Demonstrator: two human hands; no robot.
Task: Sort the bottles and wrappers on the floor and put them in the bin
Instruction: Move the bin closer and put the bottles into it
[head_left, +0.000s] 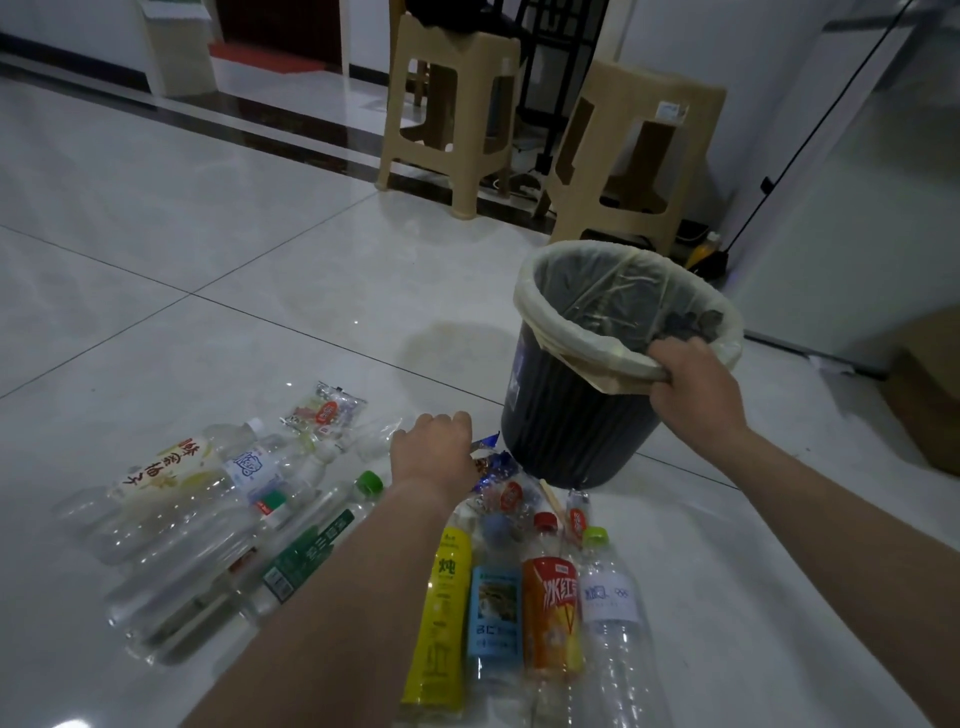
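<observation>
Right hand (693, 387) clamped on the near rim of the bin (566, 410), fingers curled over the bag liner (540, 296), tipping the bin toward the pile; likely held so to steady the mouth and bring it close for dropping things in; left hand (436, 449) stretched forward and down over the blue wrapper (493, 470) at the foot of the bin, knuckles up, fingers hidden beneath the palm, so cannot tell whether closed on the wrapper or merely reaching for it

Bottles laid flat on the floor (260, 249) in two groups, seemingly sorted by kind; four labelled ones side by side in the near row, caps toward the bin: yellow bottle (441, 613), blue-label bottle (493, 608), orange bottle (550, 618), clear bottle with white label (613, 623); clear bottles fanned on the left, roughly seven or eight, exact count unsure where overlapping, among them a green-label bottle (306, 558) with green cap; wrappers gathered nearest the bin, about five or six: a clear printed wrapper (324, 413) farther back, the blue one, several crumpled clear-and-red ones (511, 496), plus one wooden stick (551, 498)

Nothing bright visible inside the bin; task judged barely begun, wrappers probably first; two beige plastic stools (452, 104) behind, well apart
</observation>
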